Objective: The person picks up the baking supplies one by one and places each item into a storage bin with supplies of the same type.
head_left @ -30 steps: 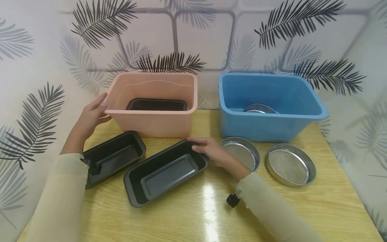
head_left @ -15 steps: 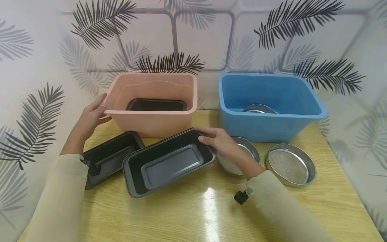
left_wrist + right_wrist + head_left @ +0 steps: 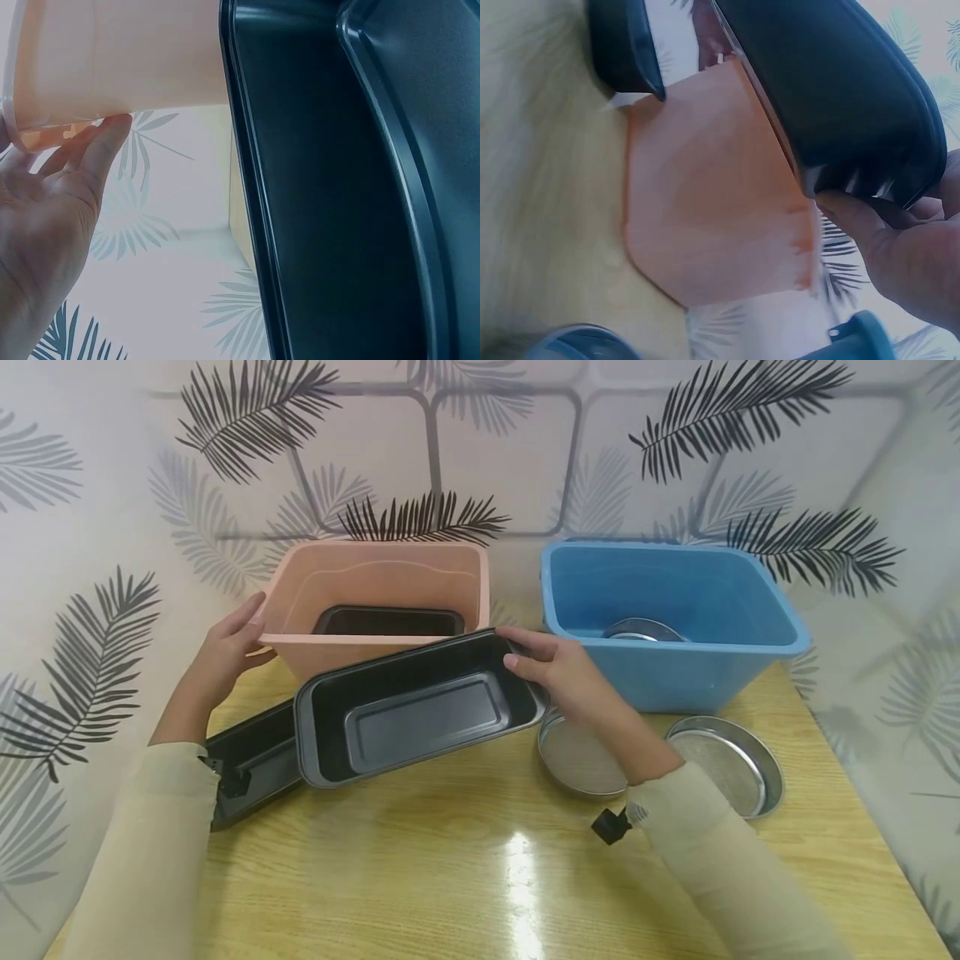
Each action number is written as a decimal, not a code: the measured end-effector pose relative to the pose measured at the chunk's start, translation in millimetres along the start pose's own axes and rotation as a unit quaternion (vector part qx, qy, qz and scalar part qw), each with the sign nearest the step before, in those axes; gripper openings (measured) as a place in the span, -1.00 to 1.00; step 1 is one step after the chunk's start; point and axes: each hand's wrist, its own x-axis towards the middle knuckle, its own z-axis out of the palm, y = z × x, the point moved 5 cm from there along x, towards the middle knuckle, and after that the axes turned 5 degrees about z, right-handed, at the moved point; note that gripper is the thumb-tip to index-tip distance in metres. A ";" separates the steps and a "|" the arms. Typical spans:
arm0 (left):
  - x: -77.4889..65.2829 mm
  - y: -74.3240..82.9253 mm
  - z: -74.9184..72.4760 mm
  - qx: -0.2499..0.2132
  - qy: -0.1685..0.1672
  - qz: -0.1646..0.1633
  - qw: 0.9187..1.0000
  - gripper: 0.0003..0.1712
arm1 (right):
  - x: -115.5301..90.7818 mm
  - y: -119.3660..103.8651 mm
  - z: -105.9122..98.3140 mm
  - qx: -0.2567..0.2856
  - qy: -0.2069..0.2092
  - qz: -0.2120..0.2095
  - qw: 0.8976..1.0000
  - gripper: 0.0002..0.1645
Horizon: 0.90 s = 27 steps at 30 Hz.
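"What's changed above our counter (image 3: pixel 420 877)?"
"We've raised the black pan (image 3: pixel 427 714) higher, pinching its right end with our right hand (image 3: pixel 567 672); it hangs before the pink bin (image 3: pixel 341 652), so the lift seems well along."
"Our left hand (image 3: pixel 221 652)?"
"Gripping that bin's left rim."

Cream long sleeves (image 3: pixel 142 852), small black devices (image 3: pixel 611 826) at both cuffs (image 3: pixel 180 758).
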 end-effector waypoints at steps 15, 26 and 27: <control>2.4 -1.5 -1.0 -0.013 -0.003 -0.012 1.000 -0.26 | 16.2 -34.7 -27.5 0.062 0.050 -0.027 0.996 -0.38; 0.1 -0.4 0.5 -0.015 -0.001 -0.013 1.000 -0.24 | 42.3 -47.5 -39.8 0.062 0.064 -0.032 0.995 -0.36; -0.3 -0.1 0.7 -0.016 -0.001 -0.013 1.000 -0.24 | 45.1 -48.4 -39.8 0.063 0.063 -0.034 0.995 -0.35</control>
